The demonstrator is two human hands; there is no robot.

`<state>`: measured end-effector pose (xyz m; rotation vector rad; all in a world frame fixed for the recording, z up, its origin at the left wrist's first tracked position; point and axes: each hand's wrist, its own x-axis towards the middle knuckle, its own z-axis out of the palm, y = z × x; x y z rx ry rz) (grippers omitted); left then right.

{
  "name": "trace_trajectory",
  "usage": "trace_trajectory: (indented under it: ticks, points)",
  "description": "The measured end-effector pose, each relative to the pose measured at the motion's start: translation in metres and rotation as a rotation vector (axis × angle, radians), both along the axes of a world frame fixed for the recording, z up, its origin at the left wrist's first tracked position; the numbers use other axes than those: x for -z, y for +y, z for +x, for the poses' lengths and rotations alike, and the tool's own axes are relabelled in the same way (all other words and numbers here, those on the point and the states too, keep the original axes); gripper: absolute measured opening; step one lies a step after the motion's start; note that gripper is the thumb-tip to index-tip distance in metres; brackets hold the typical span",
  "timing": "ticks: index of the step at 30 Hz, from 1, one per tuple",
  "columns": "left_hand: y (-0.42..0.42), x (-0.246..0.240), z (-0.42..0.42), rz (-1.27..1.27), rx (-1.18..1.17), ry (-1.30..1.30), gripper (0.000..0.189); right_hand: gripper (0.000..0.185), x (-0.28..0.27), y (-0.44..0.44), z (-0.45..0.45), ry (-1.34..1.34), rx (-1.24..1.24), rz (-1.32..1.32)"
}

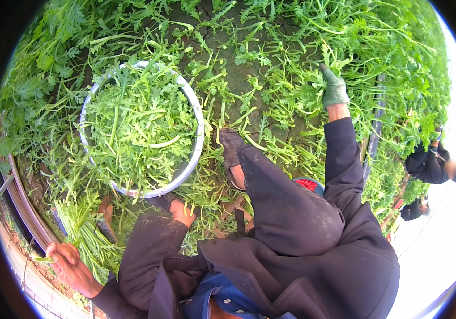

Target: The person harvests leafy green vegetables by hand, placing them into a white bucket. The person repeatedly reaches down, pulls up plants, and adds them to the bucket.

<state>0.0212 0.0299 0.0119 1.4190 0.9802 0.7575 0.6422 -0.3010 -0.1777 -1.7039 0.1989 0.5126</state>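
My left hand, bare, is raised at the lower left with a short green stem piece between its fingers. Beside it lies a bundle of leafy greens, its long pale stems side by side. At the upper right my right hand, in a green glove, reaches into the plants. It seems closed around some leafy greens; leaves partly cover its fingers. Between my hands, left of my foot, stands a round tub with a pale rim. Loose cut greens with lobed leaves heap up inside it.
Standing greens surround a patch of dark soil strewn with cut stems. A blue container with red contents sits behind my knee. A dark pipe runs at right; two people crouch beyond. A curved rail borders the left.
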Motion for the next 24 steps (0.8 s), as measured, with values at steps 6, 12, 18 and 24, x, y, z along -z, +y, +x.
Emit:
trace_trajectory:
  ticks: [6, 12, 18, 24]
  points:
    - [0.000, -0.001, 0.004, 0.003, 0.009, -0.003, 0.028, 0.050, 0.020, 0.028, 0.018, -0.082, -0.208, -0.471]
    - [0.000, -0.001, 0.004, -0.006, -0.024, 0.030, 0.029, 0.054, 0.064, 0.060, 0.040, -0.138, -0.572, -1.164]
    - [0.004, 0.003, 0.006, 0.015, -0.061, 0.115, 0.029, 0.050, 0.123, 0.057, 0.019, -0.121, -0.829, -1.314]
    - [0.008, 0.008, 0.007, 0.008, -0.099, 0.213, 0.028, 0.037, 0.147, 0.046, 0.017, -0.158, -1.001, -1.246]
